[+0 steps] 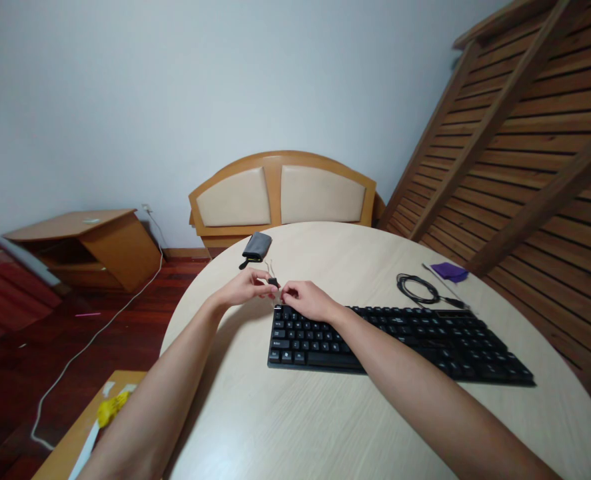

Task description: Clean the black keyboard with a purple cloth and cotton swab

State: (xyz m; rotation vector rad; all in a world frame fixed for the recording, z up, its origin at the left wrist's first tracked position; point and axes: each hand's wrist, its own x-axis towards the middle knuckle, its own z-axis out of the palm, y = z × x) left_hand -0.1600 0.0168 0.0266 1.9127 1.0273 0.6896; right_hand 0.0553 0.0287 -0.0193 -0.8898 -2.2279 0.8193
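Observation:
My left hand [246, 287] pinches a small black piece [274, 283] between thumb and fingers, just beyond the keyboard's far left corner. Thin pale wire prongs [270, 268] rise from it, so it looks like a wire keycap puller. My right hand [308, 300] is beside it, fingertips pinched together close to the left hand's; what they hold, if anything, is too small to make out. Beneath the right hand and forearm lies a black keyboard [315, 343], its middle partly covered. At its far left corner a small pale spot shows.
A grey pouch [258, 246] lies at the round table's [295, 420] far left edge. Behind the keyboard's right part are a coiled black cable [418, 289], a purple cloth [449, 271] and a thin rod [442, 283]. Yellow material [112, 409] sits on a lower surface at left.

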